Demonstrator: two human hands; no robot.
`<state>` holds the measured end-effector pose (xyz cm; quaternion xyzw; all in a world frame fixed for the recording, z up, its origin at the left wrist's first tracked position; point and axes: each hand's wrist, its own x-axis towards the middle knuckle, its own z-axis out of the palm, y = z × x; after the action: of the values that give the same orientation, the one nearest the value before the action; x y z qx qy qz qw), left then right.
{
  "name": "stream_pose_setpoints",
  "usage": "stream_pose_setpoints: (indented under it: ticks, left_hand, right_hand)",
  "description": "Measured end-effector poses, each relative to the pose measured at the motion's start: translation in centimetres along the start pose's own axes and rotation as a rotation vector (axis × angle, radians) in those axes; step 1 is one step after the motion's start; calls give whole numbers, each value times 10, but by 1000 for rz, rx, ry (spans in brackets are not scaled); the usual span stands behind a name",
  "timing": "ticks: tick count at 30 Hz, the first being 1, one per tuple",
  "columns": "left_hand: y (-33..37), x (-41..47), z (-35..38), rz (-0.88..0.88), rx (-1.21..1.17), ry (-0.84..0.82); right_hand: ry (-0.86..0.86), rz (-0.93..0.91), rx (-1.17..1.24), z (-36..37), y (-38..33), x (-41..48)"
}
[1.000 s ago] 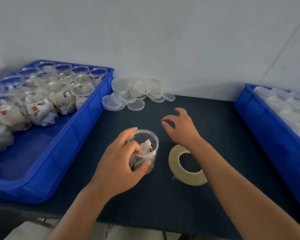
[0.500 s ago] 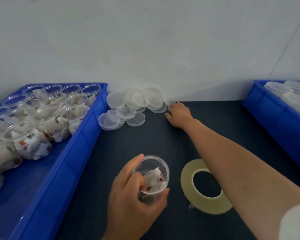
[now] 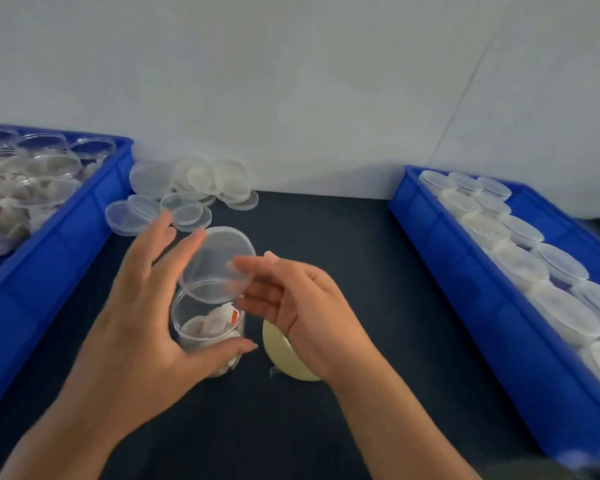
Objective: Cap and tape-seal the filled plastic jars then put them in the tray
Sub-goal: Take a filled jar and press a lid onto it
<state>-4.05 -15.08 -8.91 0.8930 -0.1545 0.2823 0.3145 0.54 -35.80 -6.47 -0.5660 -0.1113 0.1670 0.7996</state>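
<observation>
A clear plastic jar point(image 3: 207, 329) filled with white sachets stands on the dark table in front of me. My left hand point(image 3: 142, 317) wraps around its left side, thumb at the near wall. My right hand point(image 3: 291, 303) pinches a translucent round lid point(image 3: 219, 263), holding it tilted over the jar's open mouth. A roll of pale tape point(image 3: 281, 355) lies flat just right of the jar, mostly hidden under my right hand.
A pile of loose lids point(image 3: 187, 190) lies at the back against the wall. A blue tray point(image 3: 49, 244) on the left holds several open filled jars. Another blue tray point(image 3: 465, 282) on the right holds several capped jars.
My right hand came back from the lid pile at the back with one lid and now holds it above the jar. My left hand stayed on the jar.
</observation>
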Motion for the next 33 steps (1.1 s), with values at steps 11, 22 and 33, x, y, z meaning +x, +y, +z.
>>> stream_pose_setpoints:
  ticks: [11, 22, 33]
  left_hand:
    - [2, 29, -32, -66, 211, -233]
    - [8, 25, 9, -275, 243, -398]
    - [33, 15, -29, -7, 187, -499]
  right_hand:
    - [73, -176, -109, 12, 30, -17]
    - [-11, -96, -579, 19, 102, 6]
    - [-100, -285, -511, 18, 73, -21]
